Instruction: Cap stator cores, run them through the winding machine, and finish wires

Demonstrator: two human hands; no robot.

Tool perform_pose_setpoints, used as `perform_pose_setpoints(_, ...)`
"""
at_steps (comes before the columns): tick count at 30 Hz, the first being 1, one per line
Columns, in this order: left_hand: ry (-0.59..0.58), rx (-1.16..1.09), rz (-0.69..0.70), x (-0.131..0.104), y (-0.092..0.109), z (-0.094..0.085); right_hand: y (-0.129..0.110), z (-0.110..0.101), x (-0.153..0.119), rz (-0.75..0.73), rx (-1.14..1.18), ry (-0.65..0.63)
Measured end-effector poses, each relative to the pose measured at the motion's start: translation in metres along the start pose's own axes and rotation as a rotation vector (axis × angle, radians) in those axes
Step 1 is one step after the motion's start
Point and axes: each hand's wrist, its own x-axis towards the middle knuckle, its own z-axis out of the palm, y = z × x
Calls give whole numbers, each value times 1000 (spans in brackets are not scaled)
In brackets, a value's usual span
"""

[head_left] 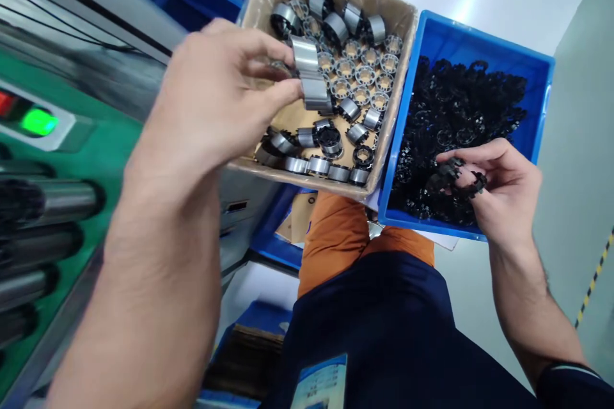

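Observation:
My left hand (220, 89) pinches two shiny metal rings (311, 73), lined up one against the other, above a plastic-lined cardboard box (405, 32). More metal rings (336, 29), several with black inserts, lie in that box, some on their sides and some flat. Over a blue bin (540, 115) to the right, my right hand (508, 185) has its fingers closed on a few black toothed plastic rings (455, 179). A heap of the same black plastic rings (460, 102) fills much of the bin.
At the left stands a green machine (96, 140) with a lit green button (40, 121) and metal cylinders (67, 198) in a row. Blue crates with cardboard (297, 217) sit below the box. Yellow-black tape (595, 278) marks the floor at right.

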Motion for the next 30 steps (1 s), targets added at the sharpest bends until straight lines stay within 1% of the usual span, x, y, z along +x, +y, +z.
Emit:
perform_pose_setpoints(2,-45,-543,-120,-6,9,16,-7,10,7,-36,42,10)
perform_pose_setpoints(3,-64,-766,-190,-9,12,28,-8,15,11,-51,38,19)
perform_pose_setpoints(4,-85,-933,-246,-11,15,40,-8,18,15,-55,27,25)
perform_pose_setpoints(6,-156,-1129,-307,-16,18,64,-5,23,21,-43,10,27)
perform_pose_setpoints(8,-221,-1217,-327,-20,17,86,4,25,27,-22,7,15)
perform_pose_setpoints(9,-226,-1231,-318,-22,16,96,10,25,29,-11,11,10)
perform_pose_setpoints(11,-204,-1227,-258,-27,14,111,20,24,32,9,25,12)
perform_pose_setpoints(13,-200,-1217,-172,-31,13,119,28,25,34,31,46,25)
perform_pose_setpoints(14,-224,-1210,-117,-33,13,120,30,27,34,40,53,28)
perform_pose_setpoints(16,-289,-1150,3,-37,15,118,31,32,32,45,45,21)
perform_pose_setpoints(18,-297,-1032,112,-40,18,114,29,39,31,13,-1,14)
perform_pose_setpoints(20,-240,-947,173,-42,21,110,28,44,31,-49,-67,46)
perform_pose_setpoints(22,-168,-940,209,-44,21,109,28,44,32,-84,-79,96)
perform_pose_setpoints(23,-140,-955,230,-44,21,110,29,43,33,-72,-57,99)
perform_pose_setpoints(24,-117,-970,250,-44,20,111,30,41,34,-43,-29,83)
perform_pose_setpoints(27,-60,-983,306,-44,17,113,31,37,34,43,44,-17)
perform_pose_setpoints(30,-39,-958,343,-42,16,114,25,42,29,4,81,-56)
